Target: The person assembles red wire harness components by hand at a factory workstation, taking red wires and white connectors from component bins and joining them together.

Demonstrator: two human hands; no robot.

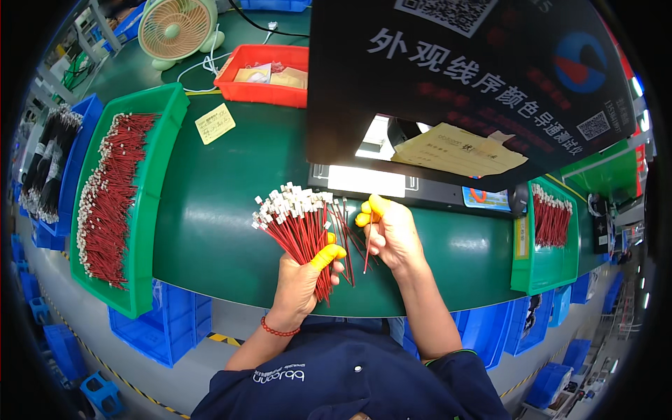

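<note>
My left hand [299, 281], with yellow finger covers, is closed round a thick bundle of red wires with white connectors [297, 227]. The connectors fan out at its far end, and thin wire ends stick out below my fist. To the right, my right hand [395, 236], also with yellow covers on thumb and finger, pinches a thin red wire [367, 253] that hangs down toward me. Several dark red wires [345, 227] lie on the green table [224, 231] between the two hands. The upper end of the pinched wire is hidden by my fingers.
A green tray [157, 182] full of similar wires stands at left, a smaller green tray [525, 269] at right. Ahead, a black testing machine [490, 91] overhangs the table. Behind are a red bin [259, 91], a yellow note [215, 124] and a fan [175, 31].
</note>
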